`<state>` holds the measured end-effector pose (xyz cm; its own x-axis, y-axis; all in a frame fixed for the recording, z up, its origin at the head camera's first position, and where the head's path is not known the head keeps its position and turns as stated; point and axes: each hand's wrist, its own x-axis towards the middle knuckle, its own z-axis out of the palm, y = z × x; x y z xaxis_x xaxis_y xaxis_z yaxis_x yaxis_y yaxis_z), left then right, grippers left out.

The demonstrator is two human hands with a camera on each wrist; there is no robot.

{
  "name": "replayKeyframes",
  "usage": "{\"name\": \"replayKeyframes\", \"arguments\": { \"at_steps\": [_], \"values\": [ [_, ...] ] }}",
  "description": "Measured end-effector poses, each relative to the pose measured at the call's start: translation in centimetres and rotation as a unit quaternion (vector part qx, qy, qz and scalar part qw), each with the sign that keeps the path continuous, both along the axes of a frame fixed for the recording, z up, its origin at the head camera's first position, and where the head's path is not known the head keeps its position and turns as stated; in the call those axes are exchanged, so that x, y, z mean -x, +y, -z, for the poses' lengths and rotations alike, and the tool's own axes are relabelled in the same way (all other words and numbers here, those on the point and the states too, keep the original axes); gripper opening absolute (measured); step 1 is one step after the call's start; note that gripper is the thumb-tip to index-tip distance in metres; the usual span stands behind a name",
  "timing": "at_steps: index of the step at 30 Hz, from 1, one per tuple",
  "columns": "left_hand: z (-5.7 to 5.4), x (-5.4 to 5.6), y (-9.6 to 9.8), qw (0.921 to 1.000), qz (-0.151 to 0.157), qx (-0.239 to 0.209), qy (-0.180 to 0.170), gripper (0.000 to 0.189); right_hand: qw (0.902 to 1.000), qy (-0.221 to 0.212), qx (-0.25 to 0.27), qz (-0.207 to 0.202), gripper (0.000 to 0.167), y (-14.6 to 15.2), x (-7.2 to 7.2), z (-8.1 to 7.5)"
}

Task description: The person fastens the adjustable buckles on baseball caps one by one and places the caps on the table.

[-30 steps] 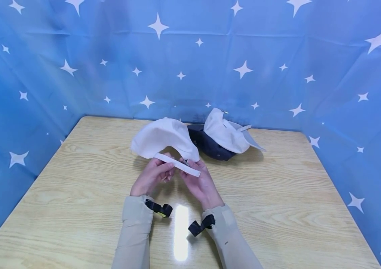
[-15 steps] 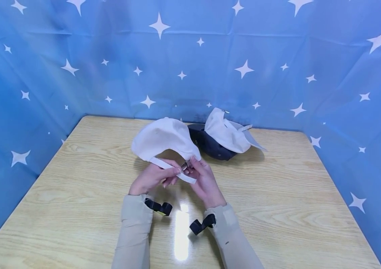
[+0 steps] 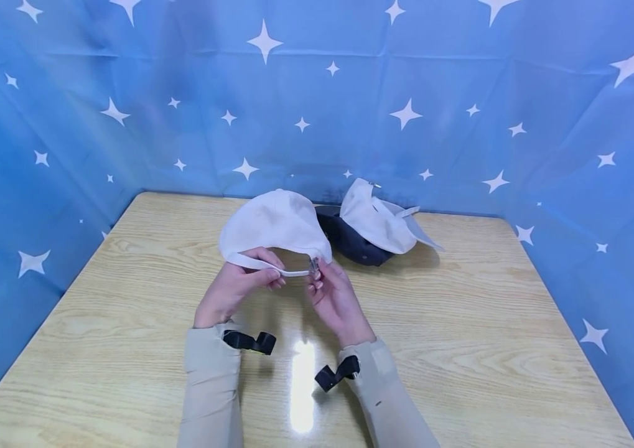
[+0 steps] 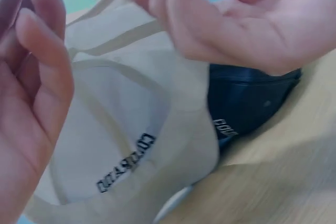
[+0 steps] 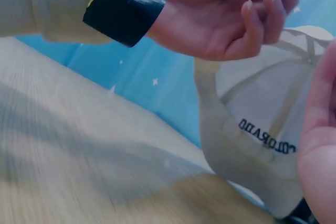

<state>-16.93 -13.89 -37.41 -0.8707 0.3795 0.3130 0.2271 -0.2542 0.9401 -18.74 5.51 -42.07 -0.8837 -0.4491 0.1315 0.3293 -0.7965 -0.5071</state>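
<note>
A white baseball cap (image 3: 274,218) stands with its rear opening towards me, in front of both hands. My left hand (image 3: 229,291) pinches the cap's white back strap (image 3: 242,261) between thumb and fingers. The strap runs right to a small metal buckle (image 3: 313,266), which my right hand (image 3: 339,303) pinches at the cap's right rear edge. In the left wrist view, dark stitched letters (image 4: 126,163) show inside the white cap. From the right wrist, the left hand (image 5: 220,17) appears with fingers curled at the strap.
Right behind the white cap lies a dark navy cap (image 3: 357,241), with another white cap (image 3: 378,219) resting on it. Both are near the back edge of the wooden table (image 3: 490,323). A blue star-printed cloth (image 3: 317,93) hangs around the table.
The strap's loose end, earlier hanging across in front of the right hand, now lies at the buckle. The left hand has shifted left and slightly up along the strap; the cap has tipped slightly.
</note>
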Motion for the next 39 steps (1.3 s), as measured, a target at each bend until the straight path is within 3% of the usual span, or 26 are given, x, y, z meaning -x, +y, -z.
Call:
{"name": "replayKeyframes", "arguments": {
  "at_steps": [3, 6, 9, 15, 21, 27, 39],
  "values": [
    [-0.6, -0.5, -0.5, 0.9999, -0.008, -0.010, -0.006, 0.006, 0.9944, -0.015, 0.087, -0.058, 0.013, 0.0, 0.0, 0.1],
    [-0.8, -0.6, -0.7, 0.9997, -0.017, -0.017, -0.012, 0.007, 0.9765, -0.043, 0.175, -0.119, 0.012, -0.2, -0.1, 0.3],
    [-0.7, -0.4, -0.6, 0.9993, -0.031, -0.012, -0.019, 0.005, 0.9670, -0.058, 0.204, -0.141, 0.013, -0.6, -0.2, 0.2],
    [-0.4, 0.1, -0.4, 0.9972, -0.063, 0.006, -0.040, 0.012, 0.9798, -0.052, 0.152, -0.119, 0.021, -1.1, -0.6, -0.5],
    [-0.7, 0.3, 0.2, 0.9950, -0.093, -0.014, -0.034, 0.016, 0.9908, -0.029, 0.105, -0.080, 0.022, -1.8, -0.8, -1.4],
    [-0.8, 0.4, 0.6, 0.9960, -0.085, -0.003, -0.029, 0.015, 0.9996, -0.016, 0.023, -0.011, 0.021, -2.1, -0.9, -1.8],
    [-0.7, 0.2, 0.5, 0.9944, -0.098, -0.016, -0.036, 0.017, 0.9979, -0.020, 0.061, -0.009, 0.020, -1.4, -0.7, -1.9]
  ]
}}
